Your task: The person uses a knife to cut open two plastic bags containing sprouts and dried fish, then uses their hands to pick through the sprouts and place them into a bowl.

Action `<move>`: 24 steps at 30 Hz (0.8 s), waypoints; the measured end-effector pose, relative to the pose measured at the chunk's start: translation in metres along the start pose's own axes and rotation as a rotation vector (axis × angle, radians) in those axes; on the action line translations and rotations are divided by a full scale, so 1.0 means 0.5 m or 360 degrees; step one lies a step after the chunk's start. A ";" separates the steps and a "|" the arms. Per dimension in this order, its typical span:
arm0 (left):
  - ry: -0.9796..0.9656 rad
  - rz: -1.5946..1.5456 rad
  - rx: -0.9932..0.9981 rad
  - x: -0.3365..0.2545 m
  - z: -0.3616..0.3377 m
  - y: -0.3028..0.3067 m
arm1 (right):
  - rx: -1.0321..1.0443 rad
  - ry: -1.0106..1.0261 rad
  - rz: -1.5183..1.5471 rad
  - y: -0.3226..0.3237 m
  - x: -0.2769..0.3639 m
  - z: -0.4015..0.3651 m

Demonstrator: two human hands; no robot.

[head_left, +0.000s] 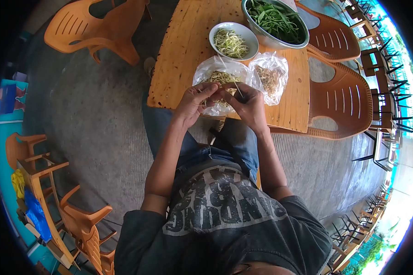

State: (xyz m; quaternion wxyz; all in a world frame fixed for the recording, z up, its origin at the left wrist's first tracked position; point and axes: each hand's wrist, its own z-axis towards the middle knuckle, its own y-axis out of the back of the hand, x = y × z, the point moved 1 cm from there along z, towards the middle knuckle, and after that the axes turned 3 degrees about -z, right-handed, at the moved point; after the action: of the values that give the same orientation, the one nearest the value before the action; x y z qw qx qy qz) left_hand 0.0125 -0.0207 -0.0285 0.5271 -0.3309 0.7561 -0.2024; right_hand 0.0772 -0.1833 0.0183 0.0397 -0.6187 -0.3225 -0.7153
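Observation:
My left hand (193, 103) and my right hand (248, 104) meet fingertip to fingertip over the near edge of the wooden table (179, 55). Both are closed in a pinch. A thin pale bean sprout (238, 89) sticks out by the fingers of my right hand; whatever the left fingertips pinch is too small to make out. Below my hands, partly hidden, an open clear plastic bag (202, 71) holds a heap of bean sprouts (221, 78). To its right lies a second plastic bag (282, 75) with brownish trimmings (267, 77).
Beyond the bags stand a white bowl of bean sprouts (230, 43) and a metal basin (279, 45) full of green leaves (275, 20). Orange plastic chairs (339, 101) flank the table on the right, with another chair (96, 25) at the upper left.

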 end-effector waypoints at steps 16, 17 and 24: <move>0.0056 -0.0109 0.0012 -0.022 -0.015 -0.029 | -0.0478 0.0051 0.0421 0.071 -0.072 0.012; 0.0018 -0.0111 0.0013 -0.024 -0.018 -0.025 | -0.0616 0.0038 0.0243 0.094 -0.094 0.013; -0.0129 -0.0466 -0.0191 -0.018 -0.018 -0.028 | -0.0872 -0.0014 -0.0882 0.166 -0.162 0.009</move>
State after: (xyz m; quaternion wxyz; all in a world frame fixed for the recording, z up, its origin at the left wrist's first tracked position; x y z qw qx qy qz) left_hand 0.0103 -0.0242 -0.0103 0.5012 -0.4764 0.6887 -0.2179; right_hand 0.1376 -0.2745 -0.0211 -0.3231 -0.4987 -0.2747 -0.7559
